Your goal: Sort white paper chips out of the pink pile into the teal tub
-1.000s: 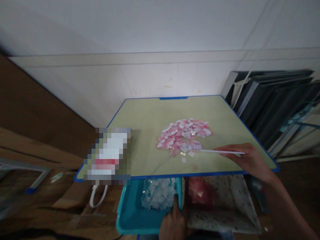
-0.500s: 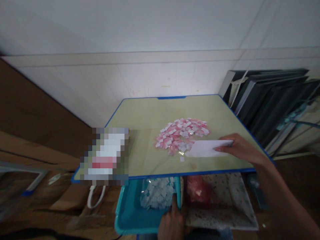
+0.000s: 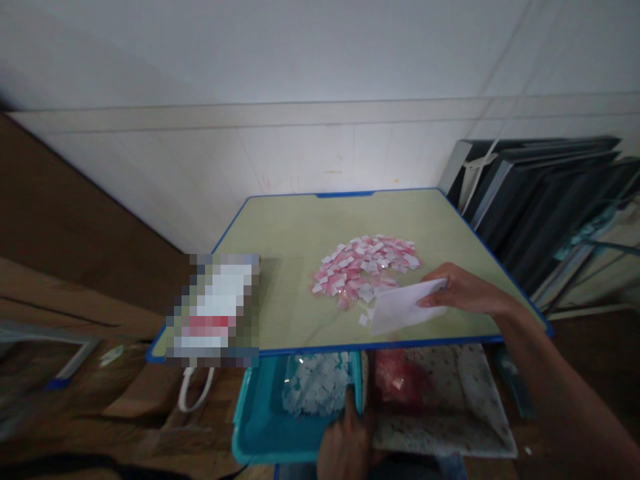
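Note:
My right hand (image 3: 457, 288) pinches a white sheet of paper or card (image 3: 405, 308) at its right end, tilted just above the table. The sheet's left part is beside the near edge of a spread pile of small pink and white packets (image 3: 367, 263). One small white piece (image 3: 363, 320) lies apart by the sheet's left edge. Below the table, my left hand (image 3: 344, 443) grips the right side of a teal tray (image 3: 273, 440), index finger stretched along the rim; its other fingers are mostly hidden. Inside that tray is a heap of small whitish clear packets (image 3: 317, 383).
The pale green table (image 3: 290, 227) has a blue edge and stands against a white wall. A blurred-out object (image 3: 217, 307) lies on its left, a white cable loop (image 3: 185, 393) hanging below. Right of the teal tray sits a stained tray (image 3: 450, 413) holding a red plastic bag (image 3: 397, 380).
My right hand has moved slightly left and tilted the white sheet, its left end now lower and nearer the table's front edge. My left hand stays at the teal tray.

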`<state>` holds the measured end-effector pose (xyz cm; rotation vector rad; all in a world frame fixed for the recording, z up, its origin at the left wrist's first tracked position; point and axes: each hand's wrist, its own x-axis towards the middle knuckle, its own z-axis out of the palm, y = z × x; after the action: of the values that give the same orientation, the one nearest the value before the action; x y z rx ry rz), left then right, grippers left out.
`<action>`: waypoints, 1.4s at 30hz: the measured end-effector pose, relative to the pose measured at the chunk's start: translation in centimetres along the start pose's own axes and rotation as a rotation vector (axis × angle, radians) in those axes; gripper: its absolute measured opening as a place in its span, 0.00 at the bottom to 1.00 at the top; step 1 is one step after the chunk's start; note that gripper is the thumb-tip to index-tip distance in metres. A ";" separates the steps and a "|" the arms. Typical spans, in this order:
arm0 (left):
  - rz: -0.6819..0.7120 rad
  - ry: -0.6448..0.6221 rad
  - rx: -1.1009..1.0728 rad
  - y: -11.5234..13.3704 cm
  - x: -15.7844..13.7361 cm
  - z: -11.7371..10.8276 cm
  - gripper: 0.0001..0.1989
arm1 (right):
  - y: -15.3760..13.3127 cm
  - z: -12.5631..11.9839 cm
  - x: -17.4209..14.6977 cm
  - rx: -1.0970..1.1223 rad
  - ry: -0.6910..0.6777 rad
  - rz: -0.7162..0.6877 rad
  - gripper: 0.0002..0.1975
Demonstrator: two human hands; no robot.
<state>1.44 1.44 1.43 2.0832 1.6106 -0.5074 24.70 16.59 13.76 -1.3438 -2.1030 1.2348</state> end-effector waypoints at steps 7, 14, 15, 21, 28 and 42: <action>-0.021 0.008 -0.017 0.2 0.0 -0.1 0.31 | 0.6 0.2 -1.4 -0.030 -0.007 0.032 0.17; -0.026 -0.011 -0.048 0.0 0.1 0.2 0.28 | -0.5 1.4 -4.5 -0.107 0.053 0.058 0.14; -0.009 0.004 -0.056 -0.1 0.0 0.2 0.29 | -0.6 1.5 -5.1 -0.123 0.070 0.047 0.14; 0.051 0.066 -0.095 -0.3 -0.2 0.1 0.29 | -1.0 2.1 -6.1 -0.229 0.295 -0.037 0.13; -0.015 -0.022 -0.068 0.0 -0.1 -0.2 0.23 | -1.2 3.0 -4.9 -0.287 0.337 -0.064 0.10; 0.062 0.117 -0.079 -0.4 0.0 1.2 0.32 | -3.1 4.2 -6.0 -0.230 0.203 -0.132 0.10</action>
<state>1.05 0.90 0.40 2.1306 1.5974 -0.3007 23.05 8.90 14.85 -1.3353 -2.1973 0.7880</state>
